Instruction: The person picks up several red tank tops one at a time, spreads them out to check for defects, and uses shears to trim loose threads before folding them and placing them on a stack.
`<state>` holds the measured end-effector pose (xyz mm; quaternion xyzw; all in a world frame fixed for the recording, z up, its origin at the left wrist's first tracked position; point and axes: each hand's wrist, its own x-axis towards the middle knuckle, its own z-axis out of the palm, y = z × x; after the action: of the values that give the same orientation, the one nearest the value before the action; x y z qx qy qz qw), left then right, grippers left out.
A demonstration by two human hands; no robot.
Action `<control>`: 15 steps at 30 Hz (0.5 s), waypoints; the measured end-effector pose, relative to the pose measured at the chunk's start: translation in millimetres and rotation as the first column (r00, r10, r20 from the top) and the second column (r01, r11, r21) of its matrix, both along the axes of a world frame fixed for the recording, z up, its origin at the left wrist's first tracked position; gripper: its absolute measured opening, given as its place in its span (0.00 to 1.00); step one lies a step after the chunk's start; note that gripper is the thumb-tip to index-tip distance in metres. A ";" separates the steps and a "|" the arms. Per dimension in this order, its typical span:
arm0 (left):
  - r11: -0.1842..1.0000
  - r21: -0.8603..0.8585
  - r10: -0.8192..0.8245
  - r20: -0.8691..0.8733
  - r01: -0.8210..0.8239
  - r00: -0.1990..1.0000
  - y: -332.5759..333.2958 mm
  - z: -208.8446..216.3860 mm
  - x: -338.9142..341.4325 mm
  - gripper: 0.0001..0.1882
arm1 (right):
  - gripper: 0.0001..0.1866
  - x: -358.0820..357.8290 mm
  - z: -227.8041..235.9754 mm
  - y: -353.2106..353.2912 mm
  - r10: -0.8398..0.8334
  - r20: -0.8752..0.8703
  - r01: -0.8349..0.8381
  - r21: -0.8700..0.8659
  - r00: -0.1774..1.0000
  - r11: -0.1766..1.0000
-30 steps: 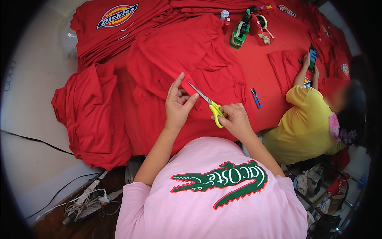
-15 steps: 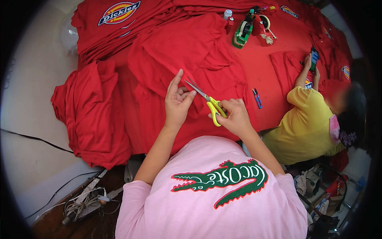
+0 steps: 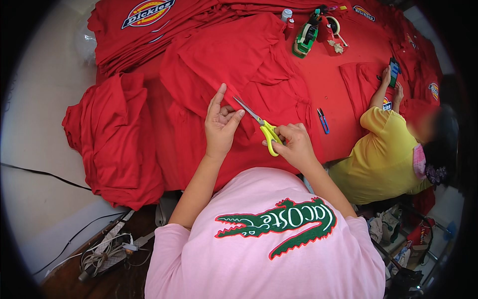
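My right hand is wrapped round the yellow-green handles of a pair of scissors. Its blades are together, pointing up and left toward my left hand. That hand is raised over the cloth with nothing visible in it, index finger stretched upward, thumb apart, the other fingers partly curled. The scissor tip is just to the right of its fingers, apart from them. Beneath both hands a red garment is spread loosely over the table.
At the left lies a crumpled heap of red garments; a folded red stack is behind. Blue thread snips and a green tape dispenser are on the red table. At right, a person in yellow holds a phone.
The scissor blades, slightly apart before, have come together. My left hand has moved slightly up and left.
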<state>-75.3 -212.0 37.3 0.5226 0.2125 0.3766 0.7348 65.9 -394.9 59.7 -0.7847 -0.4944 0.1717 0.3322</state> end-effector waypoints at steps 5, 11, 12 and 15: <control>0.996 0.052 0.075 -0.025 -0.074 0.997 -2.1 0.5 5.4 0.38 | 0.13 -1.8 -5.8 -1.5 -0.026 -0.015 0.027 0.005 1.000 1.000; 0.994 0.041 0.104 -0.129 -0.100 0.986 4.5 -6.2 6.2 0.32 | 0.15 -5.1 -0.6 3.8 -0.032 0.061 0.030 0.033 0.998 0.999; 0.995 0.032 0.098 -0.085 -0.095 0.992 2.7 -5.0 8.4 0.33 | 0.16 -5.3 1.3 6.2 -0.035 0.082 0.033 0.034 0.996 0.999; 0.997 0.017 0.076 -0.035 -0.076 0.996 1.0 -4.3 9.6 0.34 | 0.17 -4.8 5.7 12.2 -0.042 0.117 0.038 0.035 0.992 0.999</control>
<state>-65.7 -211.0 33.1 0.5263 0.2424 0.3966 0.7120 61.1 -382.7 65.4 -0.7976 -0.5000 0.1104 0.3187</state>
